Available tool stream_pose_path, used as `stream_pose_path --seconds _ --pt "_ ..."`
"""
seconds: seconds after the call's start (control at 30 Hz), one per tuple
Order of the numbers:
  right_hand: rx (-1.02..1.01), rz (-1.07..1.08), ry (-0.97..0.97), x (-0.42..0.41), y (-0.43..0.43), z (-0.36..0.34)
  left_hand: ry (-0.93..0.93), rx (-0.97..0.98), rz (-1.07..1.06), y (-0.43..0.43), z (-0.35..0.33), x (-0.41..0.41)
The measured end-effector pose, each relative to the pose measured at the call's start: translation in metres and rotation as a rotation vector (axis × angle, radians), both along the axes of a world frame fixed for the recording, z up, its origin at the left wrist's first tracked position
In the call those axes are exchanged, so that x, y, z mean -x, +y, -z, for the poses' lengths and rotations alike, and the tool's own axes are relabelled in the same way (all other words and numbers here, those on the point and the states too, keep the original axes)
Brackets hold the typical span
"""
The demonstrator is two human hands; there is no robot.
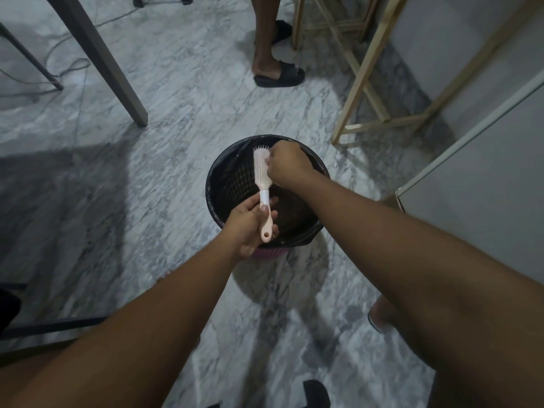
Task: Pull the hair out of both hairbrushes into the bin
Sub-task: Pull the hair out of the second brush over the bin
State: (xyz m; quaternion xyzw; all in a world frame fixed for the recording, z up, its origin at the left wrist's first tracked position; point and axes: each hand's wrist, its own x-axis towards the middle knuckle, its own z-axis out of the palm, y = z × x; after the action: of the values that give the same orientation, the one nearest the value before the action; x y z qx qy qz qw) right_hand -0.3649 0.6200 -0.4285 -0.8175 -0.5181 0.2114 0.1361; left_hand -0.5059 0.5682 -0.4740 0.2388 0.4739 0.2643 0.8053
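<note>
Fingers of the left hand are curling round the brush handle, its long axis pointing away from them, head over the black-lined bin; right hand is pinching the bristles; a brownish clump is lying inside

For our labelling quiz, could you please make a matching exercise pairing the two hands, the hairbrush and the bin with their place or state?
Things:
1 left hand
2 right hand
3 hairbrush
4 bin

States:
a round, black inside
b curled at the bristles
c grips the handle
d pink and white, held over the bin

Pairs: 1-c; 2-b; 3-d; 4-a
</note>
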Motion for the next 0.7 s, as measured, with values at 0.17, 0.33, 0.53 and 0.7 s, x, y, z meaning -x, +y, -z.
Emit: stream_pose_path --seconds 0.17,0.33,0.53,0.7 --pt "-0.048 0.109 0.253 -0.006 -0.003 -0.003 0.045 -0.028 0.033 -0.007 -0.001 0.009" --pt "-0.051 0.014 0.112 -0.001 0.006 0.002 0.005 -0.047 0.047 -0.019 -0.005 0.003" --pt "-0.089 0.155 0.165 -0.018 0.021 0.006 -0.067 -0.011 0.072 -0.026 -0.001 0.014" --pt "-0.083 0.389 0.516 -0.026 0.012 0.003 -0.100 0.010 0.029 -0.022 -0.004 0.017"
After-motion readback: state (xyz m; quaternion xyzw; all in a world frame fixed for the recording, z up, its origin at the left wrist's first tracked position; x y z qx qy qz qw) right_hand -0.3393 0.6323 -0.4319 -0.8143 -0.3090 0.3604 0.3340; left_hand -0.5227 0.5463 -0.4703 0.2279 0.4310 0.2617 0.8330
